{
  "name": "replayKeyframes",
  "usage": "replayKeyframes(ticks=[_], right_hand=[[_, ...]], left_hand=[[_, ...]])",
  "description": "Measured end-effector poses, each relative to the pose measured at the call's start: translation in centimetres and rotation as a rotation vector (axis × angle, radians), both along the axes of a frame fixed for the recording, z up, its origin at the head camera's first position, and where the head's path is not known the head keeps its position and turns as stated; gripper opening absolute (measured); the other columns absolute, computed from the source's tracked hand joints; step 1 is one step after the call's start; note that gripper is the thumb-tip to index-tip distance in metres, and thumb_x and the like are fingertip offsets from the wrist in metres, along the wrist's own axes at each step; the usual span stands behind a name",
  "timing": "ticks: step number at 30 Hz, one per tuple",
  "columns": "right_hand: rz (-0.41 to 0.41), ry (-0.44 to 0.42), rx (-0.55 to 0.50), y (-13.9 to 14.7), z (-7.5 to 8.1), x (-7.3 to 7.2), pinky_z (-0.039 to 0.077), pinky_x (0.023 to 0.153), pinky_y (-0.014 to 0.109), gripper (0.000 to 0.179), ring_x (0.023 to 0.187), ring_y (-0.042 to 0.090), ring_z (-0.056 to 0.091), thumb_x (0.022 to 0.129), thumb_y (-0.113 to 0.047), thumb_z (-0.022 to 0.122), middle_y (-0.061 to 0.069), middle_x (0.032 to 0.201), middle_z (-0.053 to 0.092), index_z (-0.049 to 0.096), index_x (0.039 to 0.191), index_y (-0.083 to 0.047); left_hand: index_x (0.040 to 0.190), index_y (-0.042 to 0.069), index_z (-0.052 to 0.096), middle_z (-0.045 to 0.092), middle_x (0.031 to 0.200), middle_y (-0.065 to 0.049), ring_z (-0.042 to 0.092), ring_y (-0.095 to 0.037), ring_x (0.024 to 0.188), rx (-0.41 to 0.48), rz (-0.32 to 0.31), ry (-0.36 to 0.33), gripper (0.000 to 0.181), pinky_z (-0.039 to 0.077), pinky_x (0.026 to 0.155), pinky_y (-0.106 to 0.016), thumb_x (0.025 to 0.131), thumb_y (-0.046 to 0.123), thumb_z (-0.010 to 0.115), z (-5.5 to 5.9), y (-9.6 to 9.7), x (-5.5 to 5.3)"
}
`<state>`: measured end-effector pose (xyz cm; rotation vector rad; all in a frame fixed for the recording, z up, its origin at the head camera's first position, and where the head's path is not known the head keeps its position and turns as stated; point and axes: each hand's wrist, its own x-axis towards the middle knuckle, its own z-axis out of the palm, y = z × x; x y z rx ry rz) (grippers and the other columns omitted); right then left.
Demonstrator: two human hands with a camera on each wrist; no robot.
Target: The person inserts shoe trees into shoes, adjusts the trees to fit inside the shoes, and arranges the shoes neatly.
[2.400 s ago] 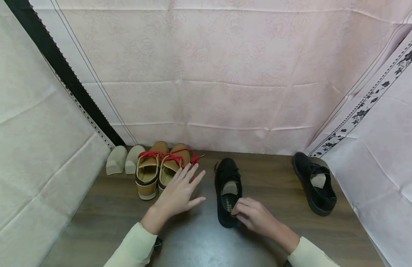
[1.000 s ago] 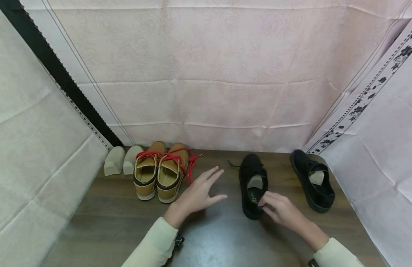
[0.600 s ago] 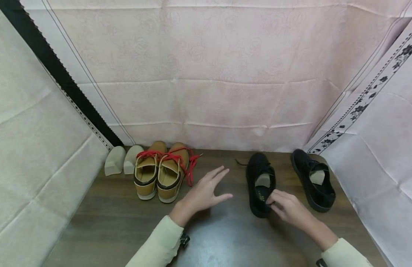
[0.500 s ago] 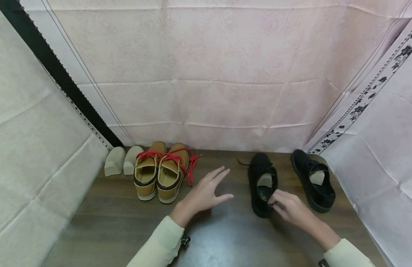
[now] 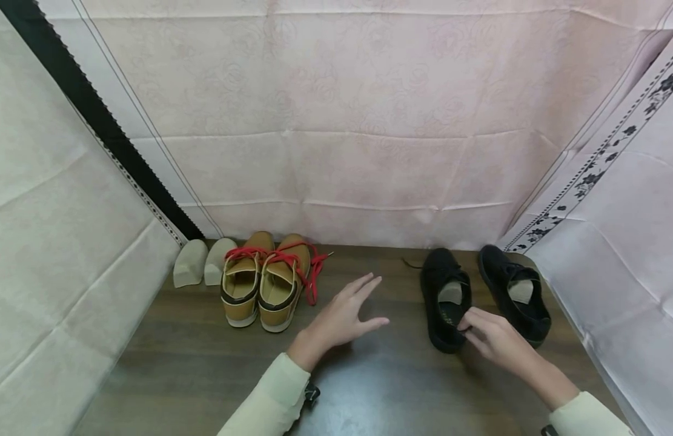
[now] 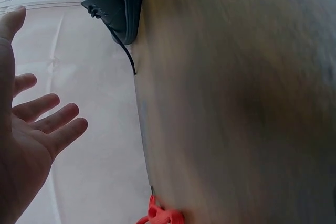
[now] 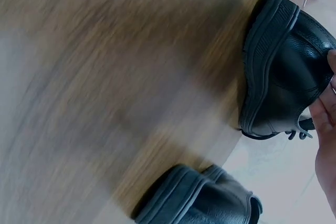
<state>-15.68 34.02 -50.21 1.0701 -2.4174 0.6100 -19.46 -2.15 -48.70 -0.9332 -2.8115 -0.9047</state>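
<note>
My right hand (image 5: 494, 339) pinches the collar near the heel of a black lace-up shoe (image 5: 435, 303). In the right wrist view the thumb and fingers grip that shoe's (image 7: 286, 72) upper edge. A pale insert fills its toe, and one loose lace sticks out to the left. Its mate, another black shoe (image 5: 497, 284), stands just to the right with a similar pale insert. My left hand (image 5: 338, 315) hovers over the floor with fingers spread, holding nothing, between the black shoes and a pair of tan shoes (image 5: 276, 287) with red laces.
Two pale shoe inserts (image 5: 190, 263) stand at the far left beside the tan shoes. The wood-look floor (image 5: 205, 375) meets a pinkish papered wall (image 5: 341, 181) behind the shoes. White papered walls (image 5: 625, 254) close in on both sides.
My right hand has slid the held black shoe rightward along the floor, close to its mate. My left hand has moved right, away from the tan shoes, with fingers still spread.
</note>
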Motion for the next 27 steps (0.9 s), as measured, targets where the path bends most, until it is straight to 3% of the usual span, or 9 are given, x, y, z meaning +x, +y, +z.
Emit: replayKeyframes(ticks=[13,27], right_hand=[[-0.032,0.051,0.015,2.3,0.2,-0.3,0.051,0.069,0.009,0.047,0.076,0.007,0.066,0.06,0.017,0.083,-0.011,0.088,0.064,0.065,0.087,-0.017],[-0.12,0.062,0.106,4.2,0.8,-0.4,0.048,0.063,0.014,0.042,0.073,0.005,0.062,0.062,0.012,0.083,-0.012,0.086,0.061,0.063,0.084,-0.018]], left_hand=[[0.164,0.03,0.028,0.036,0.166,-0.006,0.042,-0.029,0.149,-0.014,-0.015,0.029,0.087,0.047,0.112,-0.052,0.093,0.064,0.066,-0.3,2.0,0.2],[0.164,0.031,0.027,0.034,0.168,-0.005,0.039,-0.028,0.151,-0.003,-0.056,-0.006,0.086,0.045,0.114,-0.051,0.094,0.065,0.064,0.1,3.5,0.4]])
